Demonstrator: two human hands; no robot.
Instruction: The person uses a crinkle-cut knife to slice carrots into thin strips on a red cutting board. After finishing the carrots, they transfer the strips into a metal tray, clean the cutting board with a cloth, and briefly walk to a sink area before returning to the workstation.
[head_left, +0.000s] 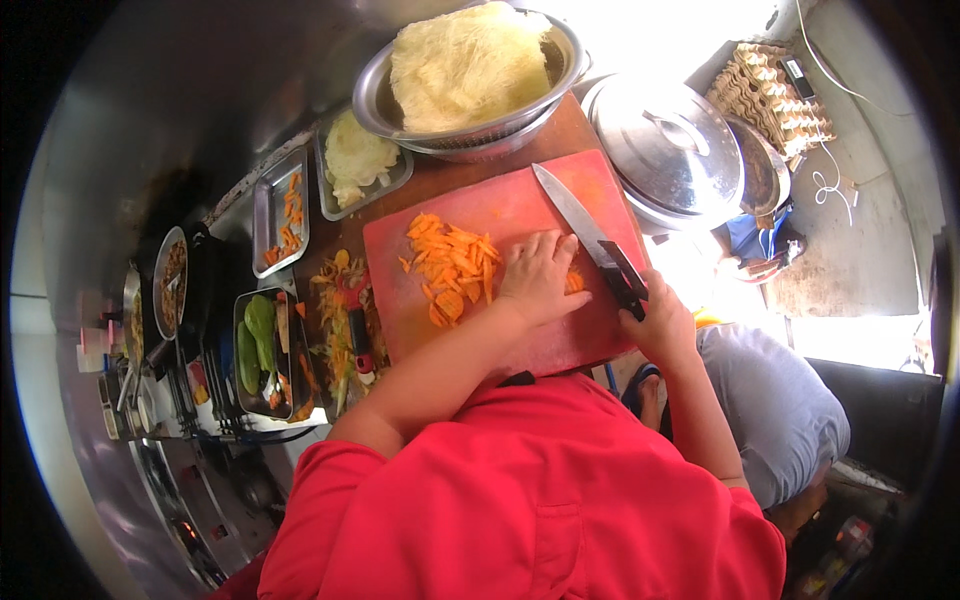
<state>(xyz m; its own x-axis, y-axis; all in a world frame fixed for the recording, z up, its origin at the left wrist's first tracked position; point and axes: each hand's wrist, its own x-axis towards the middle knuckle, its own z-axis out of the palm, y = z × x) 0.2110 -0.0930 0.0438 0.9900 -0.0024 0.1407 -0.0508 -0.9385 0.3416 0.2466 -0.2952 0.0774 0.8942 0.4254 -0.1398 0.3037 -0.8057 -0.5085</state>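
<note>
On a red cutting board [400,350] lies a pile of cut carrot strips [452,262]. My left hand [540,278] rests on the board right of the pile, its fingers and thumb around some carrot slices [574,281], partly hidden beneath it. In my right hand [660,325] is the black handle of a kitchen knife [578,219]. Its wide blade points up and to the left, just beyond my left fingers and near the board's right side. A red-and-black-handled tool [357,325], perhaps a peeler, lies among vegetable peelings left of the board.
Beyond the board stands a metal colander [375,105] of pale noodles, near a tray of cut cabbage [358,160]. Trays with carrot strips [289,225] and green vegetables [260,330] sit left. A lidded pot [670,150] stands right. Another person's grey-clad leg [770,405] is close by.
</note>
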